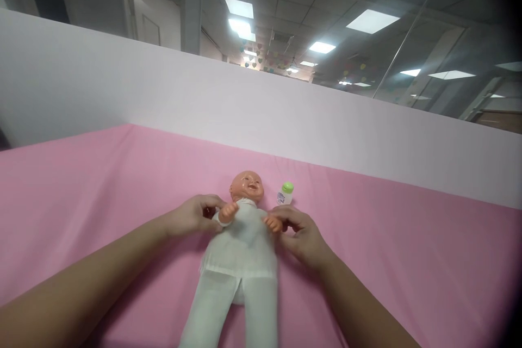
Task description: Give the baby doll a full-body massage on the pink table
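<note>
A baby doll (243, 228) in a white top and white trousers lies on its back on the pink sheet (101, 185), its head away from me. My left hand (198, 213) is closed around the doll's arm at the left of the view, thumb and fingers on the sleeve. On the other side, my right hand (304, 235) has its fingers around the doll's other arm, near the small plastic hand; its fingertips are partly hidden. Both doll arms are bent up over the chest. Its feet lie beyond the lower edge.
Beside the doll's head is a small clear bottle (285, 194) with a green cap, just beyond my right hand. A white partition (261, 109) runs along the far edge of the pink surface. Glass panels and ceiling lights show above it, with a doorway at upper left.
</note>
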### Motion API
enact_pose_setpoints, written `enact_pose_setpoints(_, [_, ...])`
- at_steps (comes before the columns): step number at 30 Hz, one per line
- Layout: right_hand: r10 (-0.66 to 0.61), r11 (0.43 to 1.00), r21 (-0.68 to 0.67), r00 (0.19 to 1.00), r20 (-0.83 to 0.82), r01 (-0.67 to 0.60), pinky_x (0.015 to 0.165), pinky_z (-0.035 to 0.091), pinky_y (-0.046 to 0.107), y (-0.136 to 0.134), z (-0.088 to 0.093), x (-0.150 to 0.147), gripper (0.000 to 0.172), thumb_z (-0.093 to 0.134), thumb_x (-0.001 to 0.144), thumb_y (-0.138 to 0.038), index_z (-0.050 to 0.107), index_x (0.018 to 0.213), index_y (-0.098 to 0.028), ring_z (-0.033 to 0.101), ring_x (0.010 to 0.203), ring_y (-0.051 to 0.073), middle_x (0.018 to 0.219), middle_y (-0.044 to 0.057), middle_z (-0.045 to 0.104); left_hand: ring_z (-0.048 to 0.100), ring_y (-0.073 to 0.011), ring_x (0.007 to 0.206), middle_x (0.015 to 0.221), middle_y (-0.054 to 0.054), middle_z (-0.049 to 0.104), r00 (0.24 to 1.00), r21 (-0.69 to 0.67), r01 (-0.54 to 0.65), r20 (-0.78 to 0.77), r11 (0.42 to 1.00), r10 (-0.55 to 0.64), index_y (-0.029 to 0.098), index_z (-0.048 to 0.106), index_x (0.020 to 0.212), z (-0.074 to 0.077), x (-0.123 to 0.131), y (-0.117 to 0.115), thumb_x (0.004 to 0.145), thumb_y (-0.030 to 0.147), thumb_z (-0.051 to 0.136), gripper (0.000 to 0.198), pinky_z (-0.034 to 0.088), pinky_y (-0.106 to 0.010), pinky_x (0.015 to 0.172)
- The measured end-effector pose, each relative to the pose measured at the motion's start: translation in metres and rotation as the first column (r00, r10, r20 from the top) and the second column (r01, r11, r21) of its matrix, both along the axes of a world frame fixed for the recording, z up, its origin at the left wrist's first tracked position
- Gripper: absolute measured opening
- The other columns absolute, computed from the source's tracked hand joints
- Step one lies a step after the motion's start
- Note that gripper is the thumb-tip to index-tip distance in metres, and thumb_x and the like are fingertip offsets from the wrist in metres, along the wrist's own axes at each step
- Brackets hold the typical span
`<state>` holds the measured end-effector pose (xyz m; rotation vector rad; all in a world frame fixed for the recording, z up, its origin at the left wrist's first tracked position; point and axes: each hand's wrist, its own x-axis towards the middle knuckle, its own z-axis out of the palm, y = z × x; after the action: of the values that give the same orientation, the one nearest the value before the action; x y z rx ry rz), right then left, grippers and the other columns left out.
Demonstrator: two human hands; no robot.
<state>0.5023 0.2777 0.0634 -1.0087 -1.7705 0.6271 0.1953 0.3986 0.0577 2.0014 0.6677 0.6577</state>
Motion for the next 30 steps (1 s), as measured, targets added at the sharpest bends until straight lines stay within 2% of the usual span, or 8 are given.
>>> enact_pose_setpoints(4, [0.097,0.995,-0.046,0.969,0.229,-0.089,0.083,0.053,0.033,-0.010,0.010,-0.012,0.028,0.074,0.084,-0.024,0.077,0.110,-0.033,0.064,0.103,0.022,0.117,0.004,0.068,0.059,-0.0202,0.088,0.110,-0.008,0.062,0.987,0.099,0.097,-0.138,0.990,-0.083,0.029,0.076,0.119,0.008,0.007,-0.013,0.076,0.034,0.080,0.043,0.047,-0.028,0.073])
enact_pose_setpoints(9, [0.004,0.993,-0.119,0.982,0.188,0.019,0.077,0.051,0.032,-0.004,0.007,-0.005,0.033,0.076,0.083,-0.028,0.075,0.116,-0.031,0.063,0.091,0.020,0.109,0.004,0.070,0.059,-0.0192,0.085,0.106,-0.006,0.062,0.988,0.117,0.080,-0.142,0.990,-0.063,0.028,0.075,0.118,0.010,0.007,-0.015,0.078,0.034,0.079,0.040,0.045,-0.027,0.073])
enact_pose_setpoints(14, [-0.292,0.937,-0.218,0.955,-0.057,0.273,0.060,0.045,0.029,0.017,-0.010,0.018,0.042,0.075,0.083,-0.043,0.069,0.119,-0.023,0.052,0.062,0.014,0.079,0.000,0.066,0.060,-0.0208,0.079,0.090,-0.005,0.065,0.995,0.023,-0.088,-0.048,0.996,0.089,0.019,0.069,0.107,0.000,0.000,0.000,0.085,0.046,0.071,0.036,0.045,-0.029,0.069])
enact_pose_setpoints(17, [-0.399,0.900,-0.290,0.881,-0.254,0.325,0.053,0.043,0.027,0.032,-0.017,0.037,0.057,0.075,0.079,-0.057,0.062,0.121,-0.019,0.055,0.059,0.014,0.082,0.003,0.068,0.059,-0.0203,0.073,0.083,-0.005,0.063,0.971,-0.064,-0.237,0.011,0.969,0.238,0.016,0.062,0.099,-0.008,-0.008,0.016,0.087,0.056,0.068,0.042,0.044,-0.029,0.065])
enact_pose_setpoints(20, [-0.497,0.841,-0.405,0.809,-0.314,0.359,0.046,0.038,0.025,0.040,-0.023,0.056,0.063,0.072,0.080,-0.061,0.058,0.123,-0.019,0.055,0.055,0.015,0.072,0.001,0.066,0.054,-0.0178,0.065,0.078,-0.004,0.058,0.928,-0.188,-0.363,0.014,0.913,0.372,0.015,0.058,0.096,-0.013,-0.016,0.030,0.084,0.063,0.068,0.051,0.040,-0.028,0.058])
enact_pose_setpoints(24, [-0.507,0.782,-0.533,0.827,-0.242,0.323,0.041,0.034,0.022,0.042,-0.035,0.072,0.050,0.074,0.080,-0.054,0.060,0.112,-0.018,0.052,0.048,0.013,0.063,-0.002,0.060,0.048,-0.0155,0.060,0.074,-0.002,0.055,0.879,-0.324,-0.460,-0.034,0.827,0.475,0.016,0.058,0.096,-0.018,-0.024,0.040,0.083,0.073,0.062,0.059,0.035,-0.026,0.053])
enact_pose_setpoints(28, [-0.446,0.744,-0.609,0.884,-0.144,0.276,0.037,0.029,0.020,0.040,-0.041,0.074,0.048,0.074,0.081,-0.053,0.060,0.111,-0.018,0.053,0.046,0.014,0.064,0.000,0.062,0.048,-0.0152,0.059,0.073,-0.002,0.055,0.877,-0.322,-0.464,-0.040,0.825,0.478,0.017,0.060,0.093,-0.018,-0.027,0.041,0.081,0.076,0.061,0.060,0.034,-0.027,0.052])
enact_pose_setpoints(30, [-0.464,0.766,-0.568,0.870,-0.166,0.300,0.038,0.033,0.021,0.039,-0.037,0.071,0.052,0.075,0.080,-0.053,0.059,0.116,-0.018,0.053,0.048,0.014,0.065,-0.001,0.062,0.048,-0.0150,0.060,0.074,-0.002,0.056,0.877,-0.322,-0.460,-0.016,0.828,0.481,0.016,0.061,0.093,-0.016,-0.027,0.040,0.080,0.073,0.065,0.058,0.034,-0.026,0.054])
